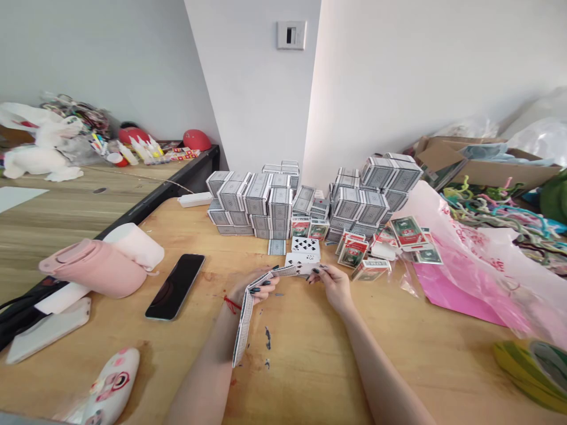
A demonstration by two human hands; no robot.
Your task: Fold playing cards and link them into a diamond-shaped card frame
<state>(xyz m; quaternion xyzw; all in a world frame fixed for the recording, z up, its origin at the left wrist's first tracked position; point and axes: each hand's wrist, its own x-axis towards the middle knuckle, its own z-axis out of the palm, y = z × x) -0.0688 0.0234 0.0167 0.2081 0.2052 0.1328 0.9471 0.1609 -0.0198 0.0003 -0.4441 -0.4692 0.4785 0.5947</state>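
My left hand (264, 289) is closed around a long bent strip of playing cards (242, 330), whose lower end hangs down over my wrist side. The strip's upper end reaches toward my right hand (335, 287), whose fingers pinch a playing card (305, 269) lying face up in line with it. I cannot tell whether that card is joined to the strip. Just beyond my hands, an eight of spades (305, 245) lies face up on the table, with another face-up card (301, 258) partly over it. A face-down card (277, 247) is beside them.
Stacked blocks of cards (257, 200) rise at the back, with a second stack (367, 195) to the right. Card boxes (353, 249) lie before it. A phone (175, 287), a pink hair dryer (95, 268) and a computer mouse (113, 383) are leftward; tape (518, 366) is at right.
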